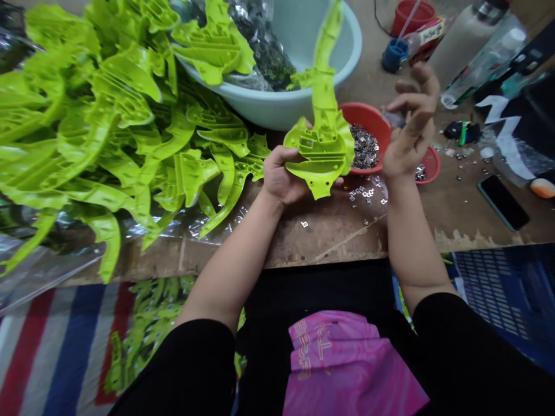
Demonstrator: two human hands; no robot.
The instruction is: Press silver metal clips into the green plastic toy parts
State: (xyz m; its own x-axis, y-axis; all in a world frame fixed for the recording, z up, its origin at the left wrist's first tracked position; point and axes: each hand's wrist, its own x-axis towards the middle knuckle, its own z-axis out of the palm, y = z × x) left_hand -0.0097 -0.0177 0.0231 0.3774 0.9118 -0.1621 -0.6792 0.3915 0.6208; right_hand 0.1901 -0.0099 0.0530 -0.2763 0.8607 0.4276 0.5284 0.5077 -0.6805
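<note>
Over the tabletop [281,245], a green part [324,144] is being gripped by the left hand [282,176], seemingly for steadiness; the right hand [410,133] is being held near the red bowl [367,113], fingers apart.

Soft, middling light, seemingly from overhead, washed over the brown wooden desk [277,251] and put pale sheen on the heaped, glossy yellow-green plastic parts [124,86]. Sharper glints caught on the clear, crinkled plastic sheeting [173,232]. Below the desk's front edge it grew dimmer, and the black fabric sleeves [186,352] swallowed nearly all detail. The bare right hand [407,127] looked slightly smeared, as did the top of the curved yellow-green plastic piece [324,112]. Toward the right edge, the blue plastic lattice crate [489,283] looked stretched and soft.
</note>
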